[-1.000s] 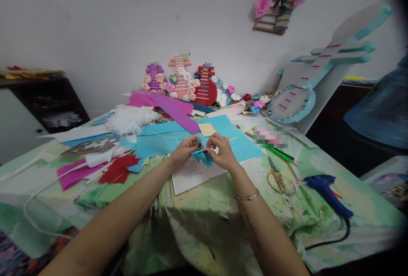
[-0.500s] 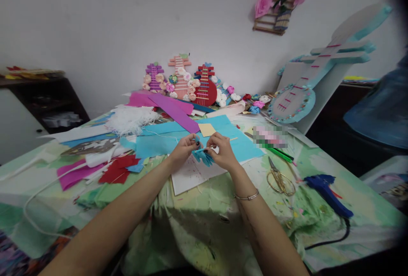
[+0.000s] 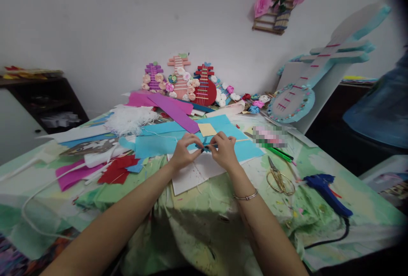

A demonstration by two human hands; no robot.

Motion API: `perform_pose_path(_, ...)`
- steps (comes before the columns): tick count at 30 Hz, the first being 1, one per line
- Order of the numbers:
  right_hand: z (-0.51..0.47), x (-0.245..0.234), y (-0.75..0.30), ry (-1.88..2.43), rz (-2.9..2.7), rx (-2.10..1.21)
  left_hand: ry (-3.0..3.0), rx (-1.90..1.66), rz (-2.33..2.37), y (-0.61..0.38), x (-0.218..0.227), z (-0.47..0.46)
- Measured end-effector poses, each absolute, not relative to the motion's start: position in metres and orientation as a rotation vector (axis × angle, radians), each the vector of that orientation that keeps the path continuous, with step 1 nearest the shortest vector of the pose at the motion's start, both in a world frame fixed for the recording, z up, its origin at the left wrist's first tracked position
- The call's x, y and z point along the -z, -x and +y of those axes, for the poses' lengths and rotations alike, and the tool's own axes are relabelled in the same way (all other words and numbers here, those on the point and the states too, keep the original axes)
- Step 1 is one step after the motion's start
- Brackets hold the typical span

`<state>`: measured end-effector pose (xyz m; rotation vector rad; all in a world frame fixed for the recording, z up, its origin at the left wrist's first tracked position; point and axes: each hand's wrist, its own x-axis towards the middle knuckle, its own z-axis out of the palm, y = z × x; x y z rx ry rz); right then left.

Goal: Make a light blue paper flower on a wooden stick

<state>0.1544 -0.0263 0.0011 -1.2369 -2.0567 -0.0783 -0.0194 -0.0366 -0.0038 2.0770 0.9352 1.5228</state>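
At far left, a dark-framed cabinet (image 3: 28, 97) stands beyond the table. On the painted green-and-white cloth (image 3: 366, 208) lie, rightward, a crumpled magenta piece (image 3: 72, 176), angular red scraps (image 3: 118, 170) and, behind them, a fluffy heap of fine white strands (image 3: 132, 119). A flat blue sheet (image 3: 153, 146) follows, straight-edged, with a long purple strip (image 3: 174, 112) slanting down toward a small yellow square (image 3: 207, 129).

At centre, the left hand (image 3: 186, 150) has thumb and forefinger brought together in a narrow pinch on a small blue piece (image 3: 206, 146). This piece sits between the two sets of fingertips, above the blue sheet and a white board (image 3: 185, 178); its outline is largely hidden. The right hand (image 3: 225, 150) meets it in a similarly narrow pinch; a thin pale stick (image 3: 245, 140) projects to its right, though whether these fingers grip it cannot be told.

Farther right lie gold-handled scissors (image 3: 280, 182), blades pointing away, and a blue glue gun (image 3: 328, 195) with a black cord.

The board's near corner points toward the wearer, just short of the table's near edge, where the cloth drops in folds. Open cloth separates the right forearm from the scissors; leftward, the scraps lie well apart from the left hand.
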Motion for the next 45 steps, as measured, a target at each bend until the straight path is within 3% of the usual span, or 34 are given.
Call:
perform_pose_path(15, -0.024, 0.003, -0.153, 1.263, -2.077, 0.099, -2.668, -1.407, 1.327, 0.011, 0.019, -0.033)
perform_pose_path(45, -0.031, 0.001, -0.142, 1.155, -2.109, 0.436, -2.463, -1.262, 1.494, 0.01, 0.018, -0.029)
